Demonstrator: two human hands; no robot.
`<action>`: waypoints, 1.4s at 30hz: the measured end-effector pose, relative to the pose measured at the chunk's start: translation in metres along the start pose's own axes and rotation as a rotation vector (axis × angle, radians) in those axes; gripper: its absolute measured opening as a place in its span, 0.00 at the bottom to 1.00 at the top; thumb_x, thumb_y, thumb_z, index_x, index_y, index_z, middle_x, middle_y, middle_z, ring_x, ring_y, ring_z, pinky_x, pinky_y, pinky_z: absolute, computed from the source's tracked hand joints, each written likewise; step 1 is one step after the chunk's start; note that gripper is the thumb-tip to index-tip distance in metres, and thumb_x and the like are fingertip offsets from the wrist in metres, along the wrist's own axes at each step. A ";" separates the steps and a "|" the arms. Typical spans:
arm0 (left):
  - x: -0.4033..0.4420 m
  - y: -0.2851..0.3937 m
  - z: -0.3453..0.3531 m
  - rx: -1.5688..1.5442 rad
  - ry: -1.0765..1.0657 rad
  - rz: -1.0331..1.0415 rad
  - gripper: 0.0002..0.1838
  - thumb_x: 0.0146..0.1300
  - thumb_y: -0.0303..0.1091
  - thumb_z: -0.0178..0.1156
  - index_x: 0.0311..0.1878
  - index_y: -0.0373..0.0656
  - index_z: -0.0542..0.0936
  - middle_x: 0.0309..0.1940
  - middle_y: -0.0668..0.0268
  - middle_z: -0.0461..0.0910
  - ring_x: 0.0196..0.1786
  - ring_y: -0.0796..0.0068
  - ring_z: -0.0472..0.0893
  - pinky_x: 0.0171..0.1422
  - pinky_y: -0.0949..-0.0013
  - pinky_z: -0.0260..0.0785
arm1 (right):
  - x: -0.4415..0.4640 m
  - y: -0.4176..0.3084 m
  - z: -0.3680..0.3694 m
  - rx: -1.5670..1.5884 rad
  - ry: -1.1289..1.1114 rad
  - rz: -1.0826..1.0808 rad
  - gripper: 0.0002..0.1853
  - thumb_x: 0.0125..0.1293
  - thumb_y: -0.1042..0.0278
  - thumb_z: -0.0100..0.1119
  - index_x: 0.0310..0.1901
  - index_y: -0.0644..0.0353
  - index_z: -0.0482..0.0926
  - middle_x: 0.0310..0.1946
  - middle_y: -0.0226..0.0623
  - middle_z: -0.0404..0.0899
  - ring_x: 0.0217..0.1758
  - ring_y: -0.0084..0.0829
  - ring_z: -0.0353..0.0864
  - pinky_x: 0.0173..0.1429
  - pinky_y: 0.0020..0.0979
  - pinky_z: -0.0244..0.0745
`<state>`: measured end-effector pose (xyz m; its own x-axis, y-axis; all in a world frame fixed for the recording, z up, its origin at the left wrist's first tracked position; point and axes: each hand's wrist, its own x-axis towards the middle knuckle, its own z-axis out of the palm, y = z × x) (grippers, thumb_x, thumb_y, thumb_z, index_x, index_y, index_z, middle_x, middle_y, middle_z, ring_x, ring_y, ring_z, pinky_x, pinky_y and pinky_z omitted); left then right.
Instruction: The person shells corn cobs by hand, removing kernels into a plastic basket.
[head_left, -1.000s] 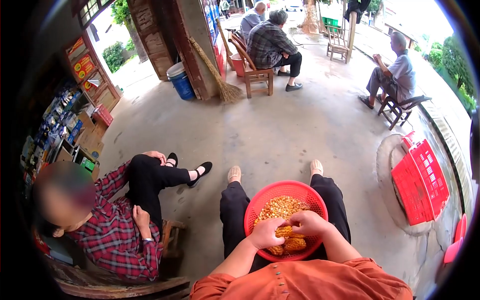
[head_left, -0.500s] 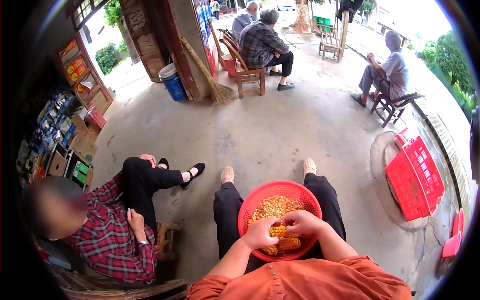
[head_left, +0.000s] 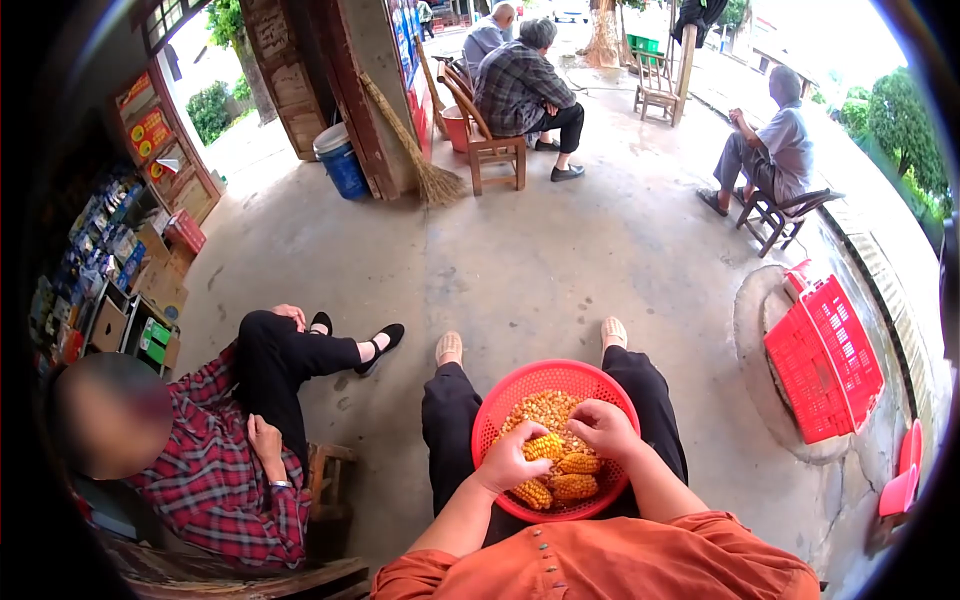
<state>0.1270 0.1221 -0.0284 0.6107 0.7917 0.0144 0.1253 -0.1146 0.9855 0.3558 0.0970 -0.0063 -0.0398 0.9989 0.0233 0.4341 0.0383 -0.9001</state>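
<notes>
A red plastic basket (head_left: 487, 420) with holes in its wall rests on my lap. Loose yellow corn kernels (head_left: 545, 406) fill its far part, and several corn cobs (head_left: 574, 487) lie in the near part. My left hand (head_left: 508, 460) is closed around a corn cob (head_left: 543, 447) that still bears kernels, held over the basket. Just right of that cob, my right hand (head_left: 606, 430) is curled with its fingers drawn together. A small gap shows between it and the cob; its fingertips point downward, and what they pinch, if anything, is hidden.
At my left sits a person in a plaid shirt (head_left: 230, 460). Red crates (head_left: 825, 355) and a pink scoop-like container (head_left: 900, 490) stand at the right. Farther off are a broom (head_left: 435, 180), a blue bucket (head_left: 342, 165) and several seated people, one on a wooden chair (head_left: 497, 160).
My right hand has lifted away from the cob, up and to the right. The cob in my left hand now shows more of its side, tilted upward. The view has shifted slightly.
</notes>
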 end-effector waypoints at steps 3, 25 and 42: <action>0.000 -0.002 -0.003 -0.201 0.016 -0.066 0.25 0.54 0.28 0.72 0.55 0.39 0.76 0.48 0.67 0.78 0.54 0.76 0.77 0.62 0.69 0.69 | 0.001 -0.010 -0.001 0.143 -0.054 -0.053 0.07 0.65 0.69 0.66 0.41 0.62 0.83 0.33 0.35 0.81 0.37 0.28 0.81 0.44 0.30 0.76; 0.002 -0.003 -0.005 -0.625 0.095 -0.122 0.26 0.59 0.18 0.66 0.62 0.40 0.75 0.55 0.66 0.79 0.58 0.75 0.78 0.66 0.69 0.70 | 0.008 -0.048 0.000 0.010 0.049 -0.299 0.06 0.59 0.77 0.67 0.39 0.60 0.82 0.34 0.35 0.78 0.37 0.31 0.80 0.41 0.31 0.76; 0.003 -0.002 -0.002 -0.165 0.072 -0.082 0.23 0.56 0.20 0.67 0.57 0.38 0.78 0.51 0.67 0.79 0.55 0.78 0.79 0.62 0.72 0.71 | 0.008 -0.033 -0.004 -0.178 -0.077 -0.299 0.05 0.53 0.77 0.62 0.33 0.60 0.79 0.30 0.39 0.78 0.35 0.42 0.81 0.39 0.37 0.76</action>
<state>0.1268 0.1261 -0.0303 0.5454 0.8360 -0.0607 0.0390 0.0470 0.9981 0.3452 0.1040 0.0253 -0.2531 0.9383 0.2356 0.5425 0.3393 -0.7685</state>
